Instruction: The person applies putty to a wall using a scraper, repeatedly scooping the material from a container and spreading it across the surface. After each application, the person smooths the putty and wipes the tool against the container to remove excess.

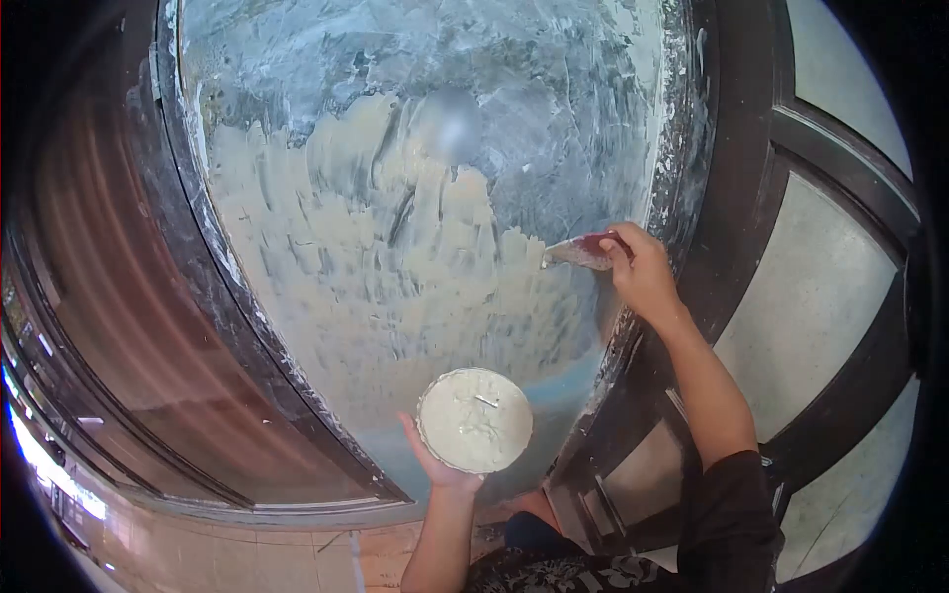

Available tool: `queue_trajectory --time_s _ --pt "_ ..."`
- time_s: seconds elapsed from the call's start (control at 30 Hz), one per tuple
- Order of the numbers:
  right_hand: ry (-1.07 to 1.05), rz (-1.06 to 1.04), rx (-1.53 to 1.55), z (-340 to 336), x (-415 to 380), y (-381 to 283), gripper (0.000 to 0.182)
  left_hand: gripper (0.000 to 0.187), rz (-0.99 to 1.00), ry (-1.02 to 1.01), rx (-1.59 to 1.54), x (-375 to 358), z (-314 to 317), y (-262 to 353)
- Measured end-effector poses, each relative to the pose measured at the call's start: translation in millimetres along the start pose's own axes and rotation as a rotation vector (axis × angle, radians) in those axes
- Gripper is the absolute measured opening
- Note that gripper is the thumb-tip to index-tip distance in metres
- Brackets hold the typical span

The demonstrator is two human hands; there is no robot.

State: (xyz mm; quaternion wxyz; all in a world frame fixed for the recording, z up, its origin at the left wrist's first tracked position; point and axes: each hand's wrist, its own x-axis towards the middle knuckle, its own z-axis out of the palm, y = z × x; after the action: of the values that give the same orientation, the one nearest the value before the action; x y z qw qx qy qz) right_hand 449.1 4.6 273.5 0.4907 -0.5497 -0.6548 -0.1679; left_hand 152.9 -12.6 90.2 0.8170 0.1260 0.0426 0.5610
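My right hand (pixel 643 272) grips a putty knife (pixel 578 253) whose blade touches the wall panel (pixel 425 198) at its right side. The panel is coated with cream putty over its middle and lower left; the upper part shows bluish grey. My left hand (pixel 440 460) holds up a round pan (pixel 474 420) filled with cream putty, below the panel's middle. A small mark lies on the putty surface.
A dark, paint-flecked frame (pixel 682 119) borders the panel on both sides. A dark wooden door frame with pale panes (pixel 820 287) stands to the right. A reddish-brown surface (pixel 109 277) lies to the left, with tiled floor (pixel 247 553) below.
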Motion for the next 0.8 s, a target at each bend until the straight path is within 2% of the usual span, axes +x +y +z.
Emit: queue_trajectory --time_s 0.13,0.23,0.3,0.37,0.57,0.8 --pt "0.047 0.03 0.047 -4 1 1 0.015 0.092 0.022 0.008 0.028 -1 -1 -1" --pt "-0.042 0.096 0.067 -1 -7 1 0.015 0.093 0.04 0.0 0.023 -1 -2 -1" --pt "-0.031 0.055 0.048 7 -13 5 0.015 0.093 0.032 -0.02 0.002 -3 0 0" --pt "0.001 -0.01 0.023 12 -11 11 0.015 0.094 0.05 0.054 0.038 -5 7 0" --pt "0.074 0.013 0.071 7 -8 6 0.014 0.094 0.015 0.053 0.039 -4 -4 -3" --pt "0.016 -0.025 0.03 12 -20 3 0.012 0.092 0.051 0.089 0.035 -2 -2 0"
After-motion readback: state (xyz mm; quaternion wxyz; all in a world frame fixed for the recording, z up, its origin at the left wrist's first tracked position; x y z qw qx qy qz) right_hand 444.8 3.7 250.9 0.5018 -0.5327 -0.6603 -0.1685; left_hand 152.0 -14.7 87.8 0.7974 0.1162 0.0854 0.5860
